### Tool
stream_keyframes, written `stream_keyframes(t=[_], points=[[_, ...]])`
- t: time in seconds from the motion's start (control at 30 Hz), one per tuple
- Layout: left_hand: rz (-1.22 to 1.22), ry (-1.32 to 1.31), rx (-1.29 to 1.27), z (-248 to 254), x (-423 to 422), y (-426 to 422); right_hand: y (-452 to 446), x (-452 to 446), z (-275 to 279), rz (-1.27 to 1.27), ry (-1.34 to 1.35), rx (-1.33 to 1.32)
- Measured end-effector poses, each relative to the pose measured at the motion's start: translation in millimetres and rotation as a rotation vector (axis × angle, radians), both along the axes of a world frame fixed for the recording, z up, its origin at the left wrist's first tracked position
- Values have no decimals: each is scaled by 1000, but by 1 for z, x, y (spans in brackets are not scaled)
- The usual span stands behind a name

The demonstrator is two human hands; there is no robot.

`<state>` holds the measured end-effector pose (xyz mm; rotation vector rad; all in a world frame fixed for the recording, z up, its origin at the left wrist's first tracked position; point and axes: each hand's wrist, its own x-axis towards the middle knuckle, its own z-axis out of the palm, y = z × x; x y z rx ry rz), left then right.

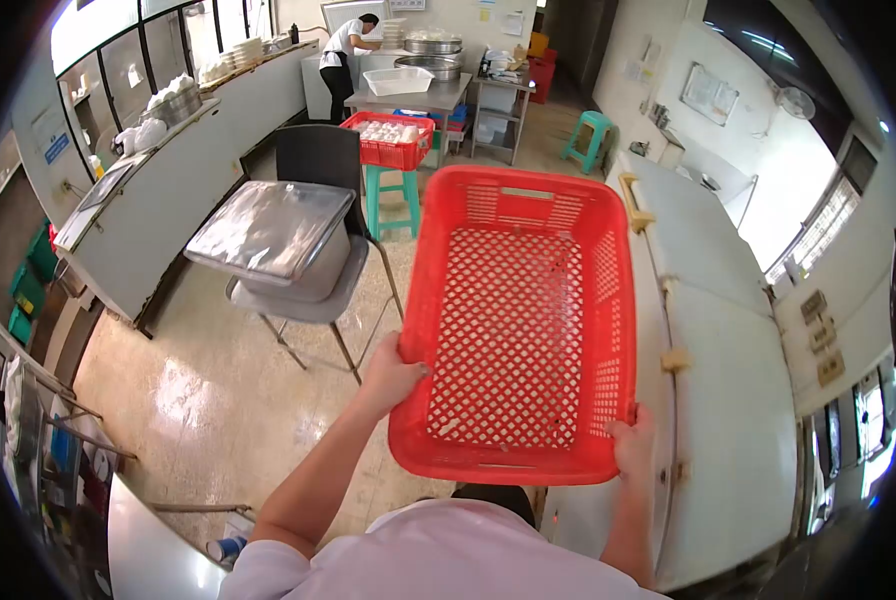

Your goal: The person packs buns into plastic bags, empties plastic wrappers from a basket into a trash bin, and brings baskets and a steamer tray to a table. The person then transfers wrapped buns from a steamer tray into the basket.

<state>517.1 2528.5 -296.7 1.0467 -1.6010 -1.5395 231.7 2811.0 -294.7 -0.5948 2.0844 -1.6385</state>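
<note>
A red plastic crate [513,340] with a lattice bottom is held up in front of my body, its open top facing me. My left hand [392,378] grips its left side wall, thumb over the rim. On the opposite wall, near the lower corner, my right hand [632,440] is closed around the rim. Nothing large lies inside; a few small specks show on the lattice. Most of the fingers are hidden behind the crate walls.
Left of the crate, a chair [318,165] bears a foil-covered tub [273,230]. Beyond it, another red crate [393,152] with white items rests on a green stool [393,200]. White chest freezers [728,400] line the right. A person [344,60] works at the back.
</note>
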Motion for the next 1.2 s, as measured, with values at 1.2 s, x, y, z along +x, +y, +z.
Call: stream_keyframes(t=[1.2], points=[[753,69,59,8,-290,-870,-1125,-399,45,696,137,-16]])
